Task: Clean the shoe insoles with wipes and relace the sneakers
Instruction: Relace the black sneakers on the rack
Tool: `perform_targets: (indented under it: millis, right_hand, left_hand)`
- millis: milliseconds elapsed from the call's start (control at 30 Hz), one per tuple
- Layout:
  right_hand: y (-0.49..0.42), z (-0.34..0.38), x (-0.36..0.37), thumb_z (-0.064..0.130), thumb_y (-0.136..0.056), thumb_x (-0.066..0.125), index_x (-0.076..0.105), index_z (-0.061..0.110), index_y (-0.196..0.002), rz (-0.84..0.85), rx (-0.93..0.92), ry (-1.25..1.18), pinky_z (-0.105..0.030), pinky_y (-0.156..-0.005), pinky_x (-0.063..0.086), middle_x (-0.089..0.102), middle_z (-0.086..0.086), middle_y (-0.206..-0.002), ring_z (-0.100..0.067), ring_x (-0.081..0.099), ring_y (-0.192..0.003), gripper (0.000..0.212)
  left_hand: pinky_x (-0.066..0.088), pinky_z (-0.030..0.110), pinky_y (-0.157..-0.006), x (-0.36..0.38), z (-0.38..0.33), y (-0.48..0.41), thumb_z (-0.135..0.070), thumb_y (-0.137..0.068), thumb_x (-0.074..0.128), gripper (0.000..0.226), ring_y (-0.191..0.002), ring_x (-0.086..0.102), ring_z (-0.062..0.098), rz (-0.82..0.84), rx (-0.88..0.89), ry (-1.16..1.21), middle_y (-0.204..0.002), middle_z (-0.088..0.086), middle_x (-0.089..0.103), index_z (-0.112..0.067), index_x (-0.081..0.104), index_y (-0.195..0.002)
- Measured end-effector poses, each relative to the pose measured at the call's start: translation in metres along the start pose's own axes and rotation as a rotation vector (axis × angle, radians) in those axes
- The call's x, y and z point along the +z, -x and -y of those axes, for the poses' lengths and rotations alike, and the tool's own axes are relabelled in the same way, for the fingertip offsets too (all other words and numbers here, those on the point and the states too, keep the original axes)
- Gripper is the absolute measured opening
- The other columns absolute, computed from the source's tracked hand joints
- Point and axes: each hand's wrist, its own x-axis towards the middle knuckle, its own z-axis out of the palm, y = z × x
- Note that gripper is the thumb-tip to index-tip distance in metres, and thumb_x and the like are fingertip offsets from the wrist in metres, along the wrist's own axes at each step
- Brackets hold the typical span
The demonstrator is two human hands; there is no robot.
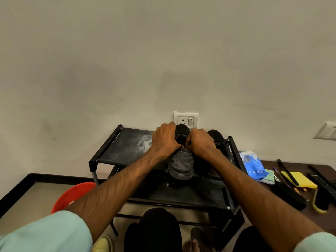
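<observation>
Relacing under way on the near dark grey fabric sneaker (pixel 181 165).
Both hands, left (pixel 164 140) and right (pixel 201 142), pinch together at its throat; lace hidden; second sneaker (pixel 215 171) seemingly still waiting.

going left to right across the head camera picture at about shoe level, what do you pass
Red bowl → black rack → left hand → right hand → second sneaker → blue wipes pack → yellow pad → brush.
</observation>
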Motion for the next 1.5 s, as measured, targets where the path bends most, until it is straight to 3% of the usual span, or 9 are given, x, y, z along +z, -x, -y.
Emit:
perform_targets:
  millis: [133,333,467,600,833,1000,1167,1300,1500]
  right_hand:
    - [0.0,-0.003,0.001,0.024,-0.086,0.08,0.079,0.015,-0.095,0.004,-0.027,0.041,-0.044,-0.087,0.059,0.071,-0.01,-0.1,-0.026,0.065,-0.094,0.013]
    - [-0.002,-0.011,0.001,0.031,-0.096,0.069,0.075,0.012,-0.107,0.128,-0.133,0.066,-0.04,-0.089,0.052,0.062,-0.014,-0.108,-0.027,0.059,-0.098,0.024]
    - [0.002,-0.013,0.0,0.021,-0.086,0.079,0.081,0.018,-0.088,0.032,-0.162,-0.01,-0.041,-0.082,0.059,0.072,-0.006,-0.097,-0.022,0.066,-0.085,0.004]
    - [0.008,-0.012,-0.001,0.008,-0.077,0.081,0.076,0.019,-0.068,-0.107,-0.125,-0.153,-0.036,-0.072,0.062,0.071,0.003,-0.077,-0.013,0.068,-0.071,0.015]
    - [0.008,-0.015,-0.007,0.021,-0.078,0.087,0.071,0.024,-0.098,-0.144,-0.237,-0.162,-0.035,-0.077,0.058,0.07,0.006,-0.1,-0.011,0.062,-0.081,0.026]
    - [0.006,-0.009,-0.009,0.025,-0.078,0.088,0.073,0.022,-0.09,-0.163,-0.217,-0.071,-0.028,-0.073,0.051,0.071,0.004,-0.096,-0.015,0.064,-0.083,0.019]
    - [0.002,-0.004,-0.005,0.012,-0.081,0.08,0.064,0.019,-0.085,-0.125,-0.12,-0.061,-0.029,-0.069,0.046,0.065,-0.001,-0.093,-0.019,0.063,-0.081,0.018]
    - [-0.002,0.0,-0.002,0.009,-0.083,0.074,0.061,0.018,-0.085,-0.112,-0.083,-0.02,-0.035,-0.072,0.051,0.063,-0.006,-0.094,-0.025,0.063,-0.082,0.015]
    - [-0.006,-0.004,-0.001,0.011,-0.081,0.077,0.061,0.019,-0.081,-0.07,-0.059,-0.095,-0.038,-0.075,0.057,0.066,-0.006,-0.092,-0.024,0.065,-0.082,0.017]
  left_hand:
    - [0.057,0.037,-0.072,-0.003,-0.011,-0.006,-0.04,-0.066,0.092,0.053,-0.089,0.066,0.026,0.09,-0.003,-0.039,-0.098,0.007,0.067,-0.011,0.068,-0.103]
    - [0.048,0.035,-0.07,0.001,-0.017,-0.003,-0.021,-0.083,0.076,0.028,-0.089,0.062,0.026,0.025,0.036,-0.17,-0.1,0.009,0.064,-0.01,0.06,-0.103]
    - [0.044,0.034,-0.072,0.005,-0.019,-0.004,-0.022,-0.085,0.073,0.033,-0.095,0.062,0.027,0.006,0.042,-0.214,-0.106,0.01,0.063,-0.009,0.059,-0.112]
    - [0.047,0.036,-0.081,0.007,-0.019,-0.01,-0.029,-0.085,0.075,0.042,-0.103,0.062,0.028,0.035,0.008,-0.262,-0.113,0.01,0.063,-0.01,0.058,-0.119]
    - [0.05,0.037,-0.082,0.01,-0.015,-0.014,-0.047,-0.084,0.076,0.053,-0.103,0.064,0.029,0.076,-0.007,-0.205,-0.113,0.011,0.064,-0.01,0.059,-0.118]
    - [0.045,0.034,-0.07,0.006,-0.014,-0.01,-0.043,-0.082,0.079,0.049,-0.096,0.063,0.028,0.11,-0.018,-0.111,-0.104,0.009,0.063,-0.01,0.058,-0.112]
    - [0.049,0.033,-0.067,-0.007,-0.013,-0.008,-0.029,-0.072,0.087,0.045,-0.081,0.057,0.021,0.164,-0.014,-0.037,-0.086,0.002,0.055,-0.011,0.061,-0.104]
    - [0.058,0.037,-0.071,-0.011,-0.016,-0.002,-0.018,-0.073,0.084,0.036,-0.084,0.066,0.025,0.104,0.041,-0.075,-0.085,0.003,0.058,-0.009,0.066,-0.104]
    - [0.047,0.031,-0.066,-0.005,-0.018,0.002,-0.016,-0.082,0.077,0.027,-0.079,0.059,0.021,-0.002,0.078,-0.111,-0.085,0.004,0.054,-0.007,0.065,-0.104]
